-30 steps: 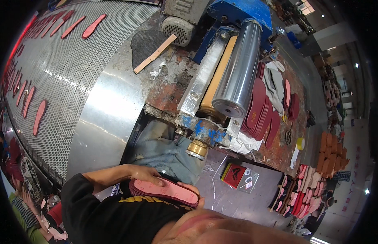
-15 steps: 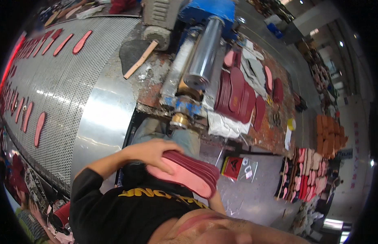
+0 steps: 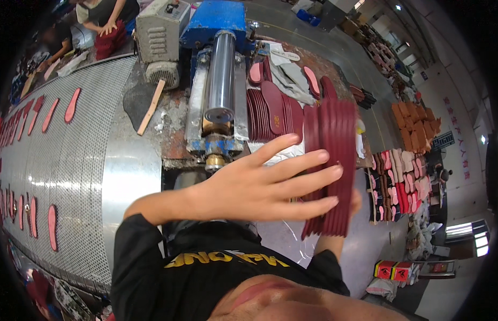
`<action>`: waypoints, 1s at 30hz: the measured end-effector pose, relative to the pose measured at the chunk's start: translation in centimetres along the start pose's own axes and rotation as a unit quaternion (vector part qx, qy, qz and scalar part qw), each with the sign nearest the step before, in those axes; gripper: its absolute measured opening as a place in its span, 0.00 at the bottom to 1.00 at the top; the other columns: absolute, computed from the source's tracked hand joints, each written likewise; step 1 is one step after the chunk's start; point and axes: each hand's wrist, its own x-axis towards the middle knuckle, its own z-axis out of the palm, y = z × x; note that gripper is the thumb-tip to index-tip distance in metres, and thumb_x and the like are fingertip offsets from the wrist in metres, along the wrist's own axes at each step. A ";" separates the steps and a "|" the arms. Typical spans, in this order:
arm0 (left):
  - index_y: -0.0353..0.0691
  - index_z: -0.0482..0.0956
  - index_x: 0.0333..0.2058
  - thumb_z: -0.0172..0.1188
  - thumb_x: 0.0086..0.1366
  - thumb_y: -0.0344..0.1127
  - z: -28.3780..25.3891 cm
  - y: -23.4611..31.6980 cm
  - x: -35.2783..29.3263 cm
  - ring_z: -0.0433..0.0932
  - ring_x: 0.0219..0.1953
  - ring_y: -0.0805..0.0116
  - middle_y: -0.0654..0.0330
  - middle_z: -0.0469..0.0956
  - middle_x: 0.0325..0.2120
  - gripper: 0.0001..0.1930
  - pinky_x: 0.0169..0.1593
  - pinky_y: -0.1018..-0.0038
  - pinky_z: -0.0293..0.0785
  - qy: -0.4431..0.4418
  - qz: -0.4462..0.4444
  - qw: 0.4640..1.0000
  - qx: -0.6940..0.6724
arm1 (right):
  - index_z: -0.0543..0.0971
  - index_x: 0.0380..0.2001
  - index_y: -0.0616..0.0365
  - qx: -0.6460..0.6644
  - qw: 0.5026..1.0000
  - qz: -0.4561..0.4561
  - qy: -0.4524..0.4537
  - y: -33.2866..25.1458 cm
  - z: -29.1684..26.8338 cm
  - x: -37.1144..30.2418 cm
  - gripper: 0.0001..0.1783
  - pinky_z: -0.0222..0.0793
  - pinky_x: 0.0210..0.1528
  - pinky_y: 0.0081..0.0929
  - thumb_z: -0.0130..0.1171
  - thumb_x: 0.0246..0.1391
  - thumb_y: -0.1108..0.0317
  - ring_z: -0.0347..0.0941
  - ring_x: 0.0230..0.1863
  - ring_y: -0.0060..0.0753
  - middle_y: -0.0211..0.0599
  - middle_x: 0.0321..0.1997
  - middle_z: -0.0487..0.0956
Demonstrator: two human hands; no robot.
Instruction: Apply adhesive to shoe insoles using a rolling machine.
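Observation:
A stack of maroon insoles (image 3: 334, 176) is held upright in front of me, to the right of the roller machine, its layered edges turned toward me. My left hand (image 3: 276, 187) reaches across with its fingers spread and straight, the tips at the near left side of the stack. Behind the stack, my right hand (image 3: 356, 202) grips it; most of that hand is hidden. More maroon insoles (image 3: 271, 109) lie in a row on the bench beyond, one flat on top. Near them lies a pink insole (image 3: 311, 80).
The machine's metal roller (image 3: 222, 80) stands ahead, with a grey motor (image 3: 162, 35) beside it. On my left, a perforated metal conveyor (image 3: 83, 160) carries pink insoles (image 3: 52, 227). Another person's hands (image 3: 110, 27) rest on a maroon stack. A shoe-part rack (image 3: 396, 184) stands right.
The insole stack has moved up and right from my lap and turned from pink face to layered edges. My left hand has come off its grip and spread its fingers.

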 end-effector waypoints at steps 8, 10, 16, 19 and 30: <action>0.32 0.75 0.31 0.57 0.61 0.27 -2.4 -6.4 -18.8 0.69 0.26 0.73 0.60 0.73 0.23 0.04 0.30 0.77 0.65 0.305 -0.495 0.810 -0.080 | 0.74 0.49 0.61 -0.249 0.962 0.019 -0.112 -1.2 14.7 21.8 0.26 0.68 0.50 0.25 0.57 0.56 0.51 0.75 0.44 0.26 0.35 0.45 0.78; 0.32 0.73 0.27 0.52 0.69 0.34 -0.5 -8.0 -26.8 0.59 0.22 0.81 0.67 0.65 0.18 0.13 0.26 0.79 0.58 0.284 -0.636 0.717 -0.018 | 0.75 0.47 0.60 -0.297 0.944 0.061 -0.131 0.8 16.9 29.9 0.25 0.70 0.48 0.25 0.57 0.56 0.50 0.76 0.42 0.28 0.39 0.45 0.79; 0.33 0.69 0.22 0.53 0.68 0.38 3.3 -5.3 -38.1 0.62 0.20 0.74 0.60 0.66 0.15 0.17 0.26 0.73 0.62 0.222 -0.720 0.654 0.061 | 0.73 0.51 0.58 -0.505 0.852 0.078 -0.109 5.8 18.9 45.7 0.35 0.74 0.43 0.36 0.57 0.50 0.40 0.77 0.44 0.36 0.41 0.46 0.79; 0.37 0.71 0.22 0.55 0.65 0.40 4.0 -5.5 -36.6 0.64 0.15 0.66 0.57 0.67 0.13 0.15 0.24 0.70 0.63 0.074 -0.710 0.685 0.148 | 0.73 0.53 0.59 -0.781 0.623 -0.041 -0.033 7.3 18.4 50.1 0.41 0.73 0.45 0.47 0.56 0.47 0.35 0.77 0.45 0.49 0.49 0.47 0.79; 0.40 0.71 0.21 0.54 0.65 0.41 4.6 -6.9 -36.3 0.71 0.17 0.56 0.57 0.72 0.14 0.16 0.23 0.64 0.65 0.015 -0.704 0.680 0.205 | 0.80 0.45 0.57 -0.897 0.426 -0.113 -0.034 3.8 24.9 42.7 0.28 0.72 0.52 0.39 0.51 0.49 0.48 0.75 0.52 0.46 0.47 0.50 0.78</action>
